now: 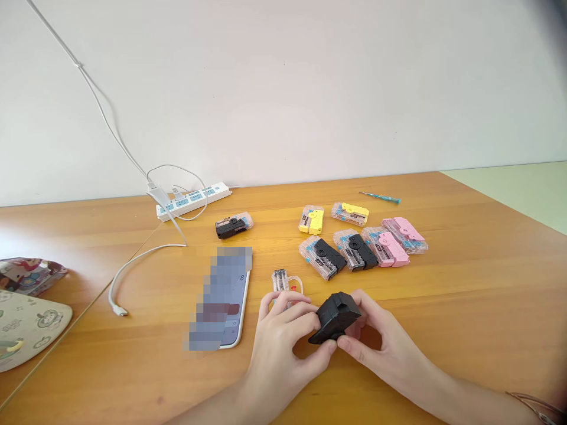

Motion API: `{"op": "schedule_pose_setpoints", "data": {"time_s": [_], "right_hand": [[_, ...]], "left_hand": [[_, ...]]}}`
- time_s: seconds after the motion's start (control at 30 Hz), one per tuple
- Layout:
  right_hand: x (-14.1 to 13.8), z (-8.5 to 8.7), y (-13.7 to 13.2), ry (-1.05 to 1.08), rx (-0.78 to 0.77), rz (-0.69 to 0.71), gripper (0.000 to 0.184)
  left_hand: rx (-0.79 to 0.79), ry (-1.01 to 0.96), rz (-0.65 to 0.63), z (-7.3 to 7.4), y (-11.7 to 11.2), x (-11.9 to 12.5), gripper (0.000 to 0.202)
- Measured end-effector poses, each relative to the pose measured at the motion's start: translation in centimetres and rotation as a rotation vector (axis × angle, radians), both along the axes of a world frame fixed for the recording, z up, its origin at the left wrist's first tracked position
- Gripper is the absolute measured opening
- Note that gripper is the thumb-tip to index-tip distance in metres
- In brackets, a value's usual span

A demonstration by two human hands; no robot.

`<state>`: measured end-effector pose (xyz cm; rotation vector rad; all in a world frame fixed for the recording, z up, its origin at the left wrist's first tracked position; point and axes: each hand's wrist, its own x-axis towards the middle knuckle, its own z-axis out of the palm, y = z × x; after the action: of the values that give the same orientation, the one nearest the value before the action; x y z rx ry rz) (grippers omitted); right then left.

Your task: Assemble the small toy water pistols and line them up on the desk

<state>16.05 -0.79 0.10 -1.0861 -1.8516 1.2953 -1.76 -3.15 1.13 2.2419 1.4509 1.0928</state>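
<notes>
Between both hands sits the black plastic grip (pixel 337 316) of what looks like a folding toy gun, tilted above the table. My left hand (pixel 283 336) is closed, thumb at its lower edge and fingers along its left side. My right hand (pixel 381 339) pinches the opposite side, its thumb close to the left thumb. Beyond my left fingers shows a clear plastic part (pixel 280 280) with a loop like a trigger guard and a small red piece. My fingers partly hide it, so whether it joins the black grip I cannot tell.
Several folded clear toy guns lie beyond my hands: black (pixel 325 258), pink (pixel 390 248), yellow (pixel 311 219), and one black apart (pixel 234 225). Left are a phone (pixel 241 307), a white cable (pixel 119 308), and a power strip (pixel 195 202). A teal screwdriver (pixel 385 198) lies near the wall.
</notes>
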Motion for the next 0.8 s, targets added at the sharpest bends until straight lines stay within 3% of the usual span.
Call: {"op": "schedule_pose_setpoints", "data": {"time_s": [0.1,0.2,0.27,0.37,0.53,0.8], "right_hand": [[0.1,0.6,0.4,0.036,0.043,0.059,0.021],[0.4,0.6,0.8,0.020,0.050,0.099,0.014],[0.7,0.3,1.3,0.068,-0.018,0.003,0.020],[1.0,0.0,2.3,0.171,-0.139,-0.162,0.037],[1.4,0.5,3.8,0.166,-0.152,-0.197,0.038],[1.7,0.6,3.9,0.177,-0.182,-0.075,0.034]], "left_hand": [[0.035,0.047,-0.040,0.1,-0.2,0.0,0.020],[0.045,0.088,-0.087,0.1,-0.4,0.0,0.014],[0.023,0.094,-0.090,0.1,-0.4,-0.2,0.010],[-0.048,0.092,-0.081,0.1,-0.4,-0.3,0.026],[-0.127,0.120,-0.164,-0.2,-0.5,-0.3,0.031],[0.127,0.071,-0.337,-0.9,-1.2,0.4,0.019]]}}
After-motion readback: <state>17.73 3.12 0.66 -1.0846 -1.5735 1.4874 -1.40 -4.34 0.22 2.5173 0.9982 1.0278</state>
